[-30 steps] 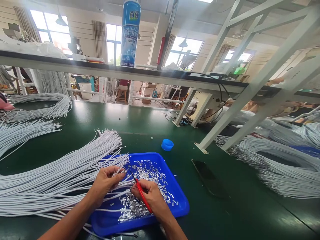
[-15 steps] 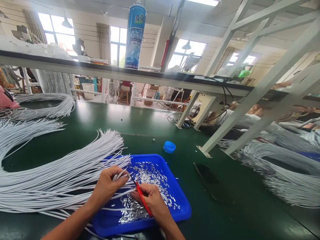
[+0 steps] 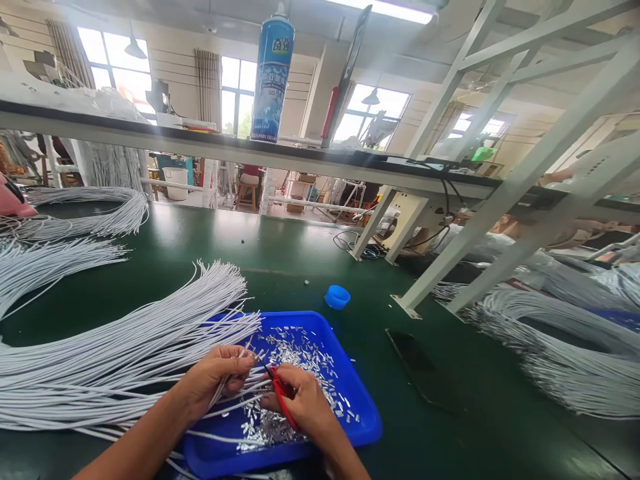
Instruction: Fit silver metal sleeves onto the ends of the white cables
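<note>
Green tabletop (image 3: 280,250); left hand (image 3: 215,379) closed on white wires (image 3: 150,343), right hand (image 3: 306,399) around red-handled tool (image 3: 287,412) (tip indistinct)

Lettering is carried by a blue spray can (image 3: 273,77), stood upright beyond and above the left hand (image 3: 214,377) and the right hand (image 3: 306,399).
Near its top, two Chinese characters, 奇强, are printed on a greenish patch. Below them, a line of larger Chinese characters is too blurred to be read surely; under it "Mould Releas…" can be made out, then "QQ-1" with an unclear ending. At the base, "ISO9001 ISO14" is shown, cut off by the curve. Marks on white plastic (image 3: 65,100), far ahead and leftward of the left hand, cannot be read.
</note>
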Demonstrator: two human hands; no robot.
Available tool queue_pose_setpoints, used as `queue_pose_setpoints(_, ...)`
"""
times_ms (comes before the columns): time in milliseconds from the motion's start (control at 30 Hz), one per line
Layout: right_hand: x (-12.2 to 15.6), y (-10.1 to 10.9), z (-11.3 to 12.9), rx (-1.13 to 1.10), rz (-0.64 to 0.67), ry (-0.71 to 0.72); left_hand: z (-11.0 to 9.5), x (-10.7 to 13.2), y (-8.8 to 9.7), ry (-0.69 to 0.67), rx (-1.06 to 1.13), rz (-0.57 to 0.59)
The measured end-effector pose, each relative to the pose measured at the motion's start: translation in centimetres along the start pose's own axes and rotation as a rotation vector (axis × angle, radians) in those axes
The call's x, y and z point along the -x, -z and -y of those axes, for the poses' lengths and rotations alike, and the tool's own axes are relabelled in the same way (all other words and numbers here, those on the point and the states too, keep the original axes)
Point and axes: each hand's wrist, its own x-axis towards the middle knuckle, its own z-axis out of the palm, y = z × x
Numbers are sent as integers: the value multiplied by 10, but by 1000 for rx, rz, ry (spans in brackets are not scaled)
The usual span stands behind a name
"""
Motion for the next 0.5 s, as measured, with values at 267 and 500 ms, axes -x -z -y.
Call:
queue_pose_setpoints(267, -2, -7, 7, -528, -199, -104, 6, -1, -10, -87, -225, -104)
queue_pose_setpoints(500, 2, -23, 10, -130, -490, 168, 14, -1, -13, -90, -442, -245)
